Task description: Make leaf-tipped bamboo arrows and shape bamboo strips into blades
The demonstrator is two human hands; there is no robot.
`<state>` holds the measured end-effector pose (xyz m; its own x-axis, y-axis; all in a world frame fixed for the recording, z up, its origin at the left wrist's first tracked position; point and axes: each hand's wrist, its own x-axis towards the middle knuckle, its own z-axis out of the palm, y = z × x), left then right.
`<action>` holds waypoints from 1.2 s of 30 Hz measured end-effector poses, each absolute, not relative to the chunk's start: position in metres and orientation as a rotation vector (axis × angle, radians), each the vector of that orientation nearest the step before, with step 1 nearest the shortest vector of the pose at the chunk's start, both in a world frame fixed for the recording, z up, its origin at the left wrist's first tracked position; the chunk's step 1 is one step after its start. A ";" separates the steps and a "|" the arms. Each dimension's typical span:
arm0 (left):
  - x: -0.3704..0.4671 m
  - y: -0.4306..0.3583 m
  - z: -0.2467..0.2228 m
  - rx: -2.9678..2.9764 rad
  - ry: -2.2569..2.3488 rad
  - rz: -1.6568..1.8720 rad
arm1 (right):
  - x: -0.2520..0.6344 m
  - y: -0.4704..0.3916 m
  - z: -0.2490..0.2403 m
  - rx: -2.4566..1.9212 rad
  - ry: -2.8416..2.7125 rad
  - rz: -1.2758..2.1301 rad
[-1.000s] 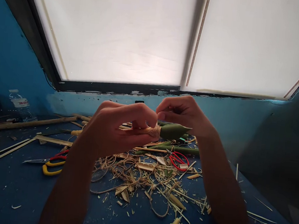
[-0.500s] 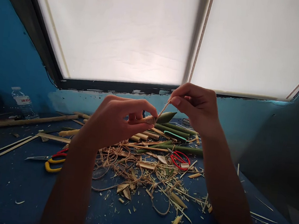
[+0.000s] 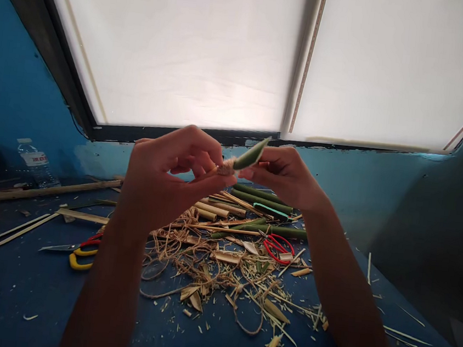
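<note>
My left hand (image 3: 173, 178) is closed on a thin bamboo stick, pinched between thumb and fingers above the table. Brown twine (image 3: 226, 167) is wound around the stick's end. A green, pointed bamboo blade (image 3: 251, 156) sticks out beyond the winding, tilted up to the right. My right hand (image 3: 285, 173) is closed in a pinch right beside the blade, its thumb tip near the winding. The twine's free strand at those fingers is hidden by the blade and the fingers.
Loose twine (image 3: 182, 245) lies tangled among bamboo shavings on the blue table (image 3: 36, 296). Red-handled pliers (image 3: 277, 248) and red-and-yellow scissors (image 3: 82, 250) lie near it. Green bamboo lengths (image 3: 262, 197) are behind. A water bottle (image 3: 36, 161) stands at the back left.
My right hand has come down and left from above, close to the left hand. The bamboo stick has risen slightly and its blade points up more steeply. The taut strand no longer shows.
</note>
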<state>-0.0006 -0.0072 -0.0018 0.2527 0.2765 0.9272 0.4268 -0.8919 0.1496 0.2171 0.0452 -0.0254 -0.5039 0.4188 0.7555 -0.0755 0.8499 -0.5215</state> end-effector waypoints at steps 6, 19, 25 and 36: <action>0.001 0.004 -0.002 -2.491 -0.812 -2.097 | 0.212 0.016 -0.016 -0.404 -2.097 0.003; -0.003 0.011 -0.003 -2.614 -1.119 -1.369 | 0.213 -0.014 -0.009 -0.670 -2.182 -0.458; -0.013 0.000 0.000 -2.996 -0.916 -1.001 | 0.222 0.015 -0.008 -0.355 -2.382 0.312; -0.009 0.005 -0.002 -2.867 -0.723 -1.850 | 0.216 0.027 -0.018 -0.119 -2.081 0.534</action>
